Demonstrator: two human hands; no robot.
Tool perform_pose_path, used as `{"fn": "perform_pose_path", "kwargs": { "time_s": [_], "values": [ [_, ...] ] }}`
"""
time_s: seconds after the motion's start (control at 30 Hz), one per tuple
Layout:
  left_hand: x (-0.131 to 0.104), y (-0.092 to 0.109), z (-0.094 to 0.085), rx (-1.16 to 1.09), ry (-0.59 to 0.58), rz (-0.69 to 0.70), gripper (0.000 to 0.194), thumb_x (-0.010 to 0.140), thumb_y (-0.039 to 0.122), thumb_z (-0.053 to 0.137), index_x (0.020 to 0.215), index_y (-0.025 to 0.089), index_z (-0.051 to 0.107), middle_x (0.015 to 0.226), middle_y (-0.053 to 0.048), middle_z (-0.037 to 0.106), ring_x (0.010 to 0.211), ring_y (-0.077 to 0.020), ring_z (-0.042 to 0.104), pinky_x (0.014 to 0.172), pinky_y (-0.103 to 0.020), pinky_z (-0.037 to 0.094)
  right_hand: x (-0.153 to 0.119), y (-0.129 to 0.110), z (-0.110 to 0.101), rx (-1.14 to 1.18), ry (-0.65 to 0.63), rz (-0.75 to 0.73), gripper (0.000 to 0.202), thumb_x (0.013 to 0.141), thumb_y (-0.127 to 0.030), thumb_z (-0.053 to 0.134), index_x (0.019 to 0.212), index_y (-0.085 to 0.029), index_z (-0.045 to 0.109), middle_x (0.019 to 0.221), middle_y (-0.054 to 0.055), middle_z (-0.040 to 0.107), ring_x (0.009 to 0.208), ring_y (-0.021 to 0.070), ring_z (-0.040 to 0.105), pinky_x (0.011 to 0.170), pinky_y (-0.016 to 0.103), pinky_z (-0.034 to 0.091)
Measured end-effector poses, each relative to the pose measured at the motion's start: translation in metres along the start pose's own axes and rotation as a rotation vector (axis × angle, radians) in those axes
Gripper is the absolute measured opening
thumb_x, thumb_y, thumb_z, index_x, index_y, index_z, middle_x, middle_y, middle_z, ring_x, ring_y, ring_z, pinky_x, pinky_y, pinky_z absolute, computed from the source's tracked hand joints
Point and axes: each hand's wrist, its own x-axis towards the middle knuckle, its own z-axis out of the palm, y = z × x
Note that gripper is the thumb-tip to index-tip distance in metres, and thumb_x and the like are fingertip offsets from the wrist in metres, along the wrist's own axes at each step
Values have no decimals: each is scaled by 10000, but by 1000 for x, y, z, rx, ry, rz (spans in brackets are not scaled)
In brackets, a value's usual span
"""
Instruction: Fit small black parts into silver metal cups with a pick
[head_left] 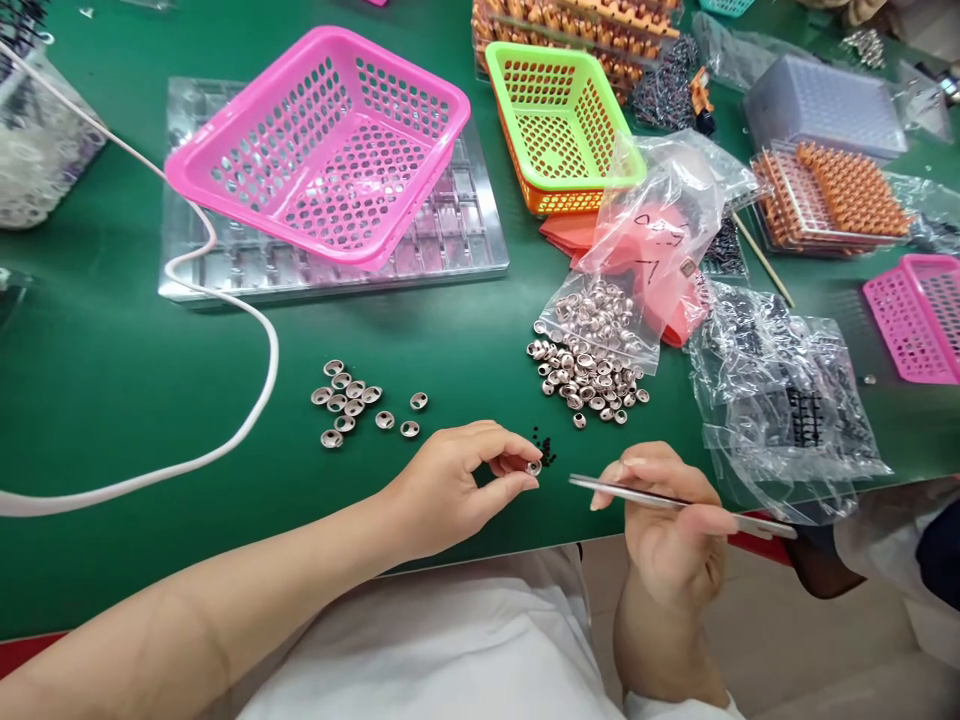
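Observation:
Between thumb and fingertips, my left hand (457,485) pinches a small round metal cup (533,467) just above the green table. Right beside it lies a little scatter of tiny black pieces (546,448). My right hand (671,525) is closed around slim metal tweezers (645,494), whose tips point left toward the cup and stay apart from it. Several similar metal cups (346,400) lie loosely to the left of my left hand. A larger heap of them (589,380) spills from a clear plastic bag (634,250) beyond my hands.
A pink basket (315,215) rests on a clear segmented tray (480,235) at the back left. A white cable (262,390) curves across the left side. A green basket (559,130), crumpled plastic bags (780,400) and orange part racks (832,200) occupy the right.

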Motion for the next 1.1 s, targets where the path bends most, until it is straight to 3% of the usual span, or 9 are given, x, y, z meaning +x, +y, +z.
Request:
{"fn": "perform_pose_path", "kwargs": {
  "time_s": [0.1,0.2,0.33,0.5,1.1],
  "values": [
    [0,0,0,14,4,-9,92,857,124,712,942,137,744,827,-37,747,732,-123,697,712,-206,573,-4,-4,-1,-46,-3,0,339,1038,-404,419,1096,-214,692,889,82,665,828,233,663,579,405,628],
    [0,0,-1,22,16,4,94,853,120,717,944,129,740,823,-40,742,734,-127,695,713,-214,573,-8,-7,-5,-74,-92,35,160,967,-219,590,1101,-215,678,1015,79,673,897,227,710,704,430,676],
    [-1,0,-1,37,31,46,110,847,108,725,956,114,733,818,-43,741,733,-124,691,712,-207,571,-12,-11,-3,-125,-159,45,311,881,-25,639,1119,-225,654,1031,59,698,922,211,730,728,384,677],
    [-2,-2,1,57,46,83,100,847,102,727,947,114,725,812,-39,740,737,-124,684,707,-207,566,-13,-14,0,-239,-179,26,314,858,-19,669,1084,-238,653,1017,44,728,922,203,733,737,354,656],
    [-2,-4,2,63,42,103,108,846,91,722,950,120,718,797,-26,729,728,-122,681,697,-209,561,-13,-12,-2,-280,-246,-60,370,857,2,656,1142,-234,653,1042,59,727,936,194,734,734,324,658]
  ]
}}
